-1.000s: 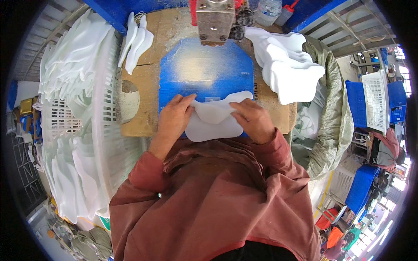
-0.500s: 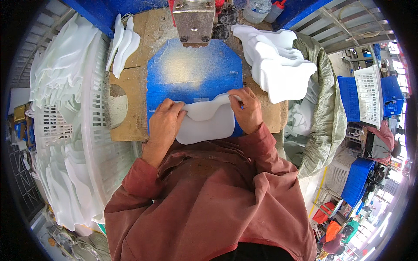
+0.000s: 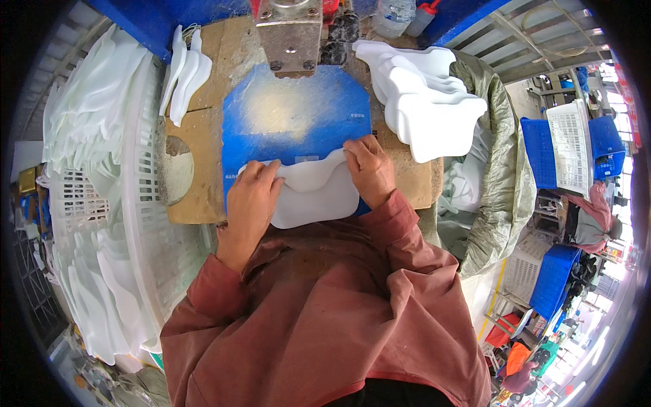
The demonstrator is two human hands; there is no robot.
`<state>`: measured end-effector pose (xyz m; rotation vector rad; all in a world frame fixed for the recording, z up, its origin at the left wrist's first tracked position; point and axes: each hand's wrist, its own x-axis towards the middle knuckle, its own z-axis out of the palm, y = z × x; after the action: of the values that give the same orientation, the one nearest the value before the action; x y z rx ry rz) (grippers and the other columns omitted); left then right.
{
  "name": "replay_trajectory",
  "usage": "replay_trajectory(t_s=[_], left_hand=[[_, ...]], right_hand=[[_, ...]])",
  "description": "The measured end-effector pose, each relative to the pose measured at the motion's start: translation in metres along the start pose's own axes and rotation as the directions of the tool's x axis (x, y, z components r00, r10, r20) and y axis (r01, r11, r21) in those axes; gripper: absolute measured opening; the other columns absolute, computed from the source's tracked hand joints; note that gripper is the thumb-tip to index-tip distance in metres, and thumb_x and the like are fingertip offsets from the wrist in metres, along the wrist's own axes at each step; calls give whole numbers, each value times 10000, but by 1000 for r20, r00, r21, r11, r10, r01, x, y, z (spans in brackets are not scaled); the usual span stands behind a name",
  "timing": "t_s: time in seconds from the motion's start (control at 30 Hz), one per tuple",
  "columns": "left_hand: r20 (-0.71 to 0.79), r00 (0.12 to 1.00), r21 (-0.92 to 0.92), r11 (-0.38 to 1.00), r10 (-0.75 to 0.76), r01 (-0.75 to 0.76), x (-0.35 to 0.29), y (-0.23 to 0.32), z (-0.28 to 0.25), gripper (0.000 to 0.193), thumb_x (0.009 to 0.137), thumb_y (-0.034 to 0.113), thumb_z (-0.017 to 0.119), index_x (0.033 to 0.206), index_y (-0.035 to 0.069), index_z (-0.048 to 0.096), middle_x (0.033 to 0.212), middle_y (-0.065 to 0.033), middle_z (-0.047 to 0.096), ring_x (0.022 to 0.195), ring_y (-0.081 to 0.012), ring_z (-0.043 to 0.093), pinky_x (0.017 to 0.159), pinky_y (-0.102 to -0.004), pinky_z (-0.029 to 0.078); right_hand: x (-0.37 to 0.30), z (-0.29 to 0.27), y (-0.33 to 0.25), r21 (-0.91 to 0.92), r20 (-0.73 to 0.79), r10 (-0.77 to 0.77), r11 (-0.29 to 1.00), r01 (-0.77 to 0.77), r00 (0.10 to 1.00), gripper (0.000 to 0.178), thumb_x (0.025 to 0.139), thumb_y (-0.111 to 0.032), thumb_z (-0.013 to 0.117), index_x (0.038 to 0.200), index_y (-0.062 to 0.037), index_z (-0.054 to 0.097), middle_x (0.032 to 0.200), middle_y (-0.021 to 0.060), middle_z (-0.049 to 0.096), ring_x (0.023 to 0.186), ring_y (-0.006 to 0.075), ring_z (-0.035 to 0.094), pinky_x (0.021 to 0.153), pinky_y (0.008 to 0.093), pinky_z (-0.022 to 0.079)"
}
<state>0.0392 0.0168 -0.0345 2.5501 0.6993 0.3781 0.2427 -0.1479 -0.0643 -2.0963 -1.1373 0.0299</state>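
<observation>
A smooth white moulded piece (image 3: 315, 200) with a wavy upper edge is held in front of my body. My left hand (image 3: 252, 200) pinches its upper left corner between thumb and fingers. At its upper right corner my right hand (image 3: 370, 168) has the same kind of grip. The piece overlaps the near edge of a worn blue board (image 3: 298, 125). Beyond the board hangs a metal machine head (image 3: 290, 42). To the right lies a stack of similar white pieces (image 3: 434, 112).
Narrow white pieces (image 3: 187, 80) lie on the cardboard (image 3: 203, 149) at left. A white slotted crate (image 3: 141, 197) full of white pieces stands beside it. An olive sack (image 3: 498, 183) of white pieces is at right. Bottles (image 3: 393, 17) stand behind, and blue crates (image 3: 540, 152) farther right.
The whole view has shifted slightly left. Both hands keep their hold on the white piece, which stays in nearly the same place on the board.
</observation>
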Motion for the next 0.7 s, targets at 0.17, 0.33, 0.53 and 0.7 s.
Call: replay_trajectory(t_s=[0.17,0.33,0.53,0.7], left_hand=[[-32,991,-110,985,129,-132,6,44,20,386,923,128,729,1304,87,679,1028,-100,676,892,-304,704,750,-408,585],[38,982,-30,983,185,-184,22,62,58,370,904,129,745,1261,41,705,976,-110,640,876,-305,700,744,-416,587],[76,977,-16,980,201,-200,18,61,58,367,906,127,736,1251,6,706,990,-117,628,888,-300,679,789,-410,568],[78,976,-16,979,205,-204,17,64,55,390,911,116,731,1279,-9,697,1015,-114,615,908,-285,667,808,-413,554]], right_hand=[[1,-1,-6,-41,10,28,999,-28,1000,109,943,-71,718,1050,-52,731,983,137,665,853,375,684,730,456,561],[-4,-14,-9,35,-47,139,990,-137,989,119,948,-49,718,1066,-42,730,938,135,647,821,306,673,713,393,546],[-17,-23,9,302,-45,329,905,-301,943,147,963,-89,745,1102,-44,746,934,117,711,768,214,692,700,326,552],[-20,-20,17,424,32,471,793,-439,882,133,963,-97,753,1078,-32,742,893,92,740,809,137,695,731,300,557]])
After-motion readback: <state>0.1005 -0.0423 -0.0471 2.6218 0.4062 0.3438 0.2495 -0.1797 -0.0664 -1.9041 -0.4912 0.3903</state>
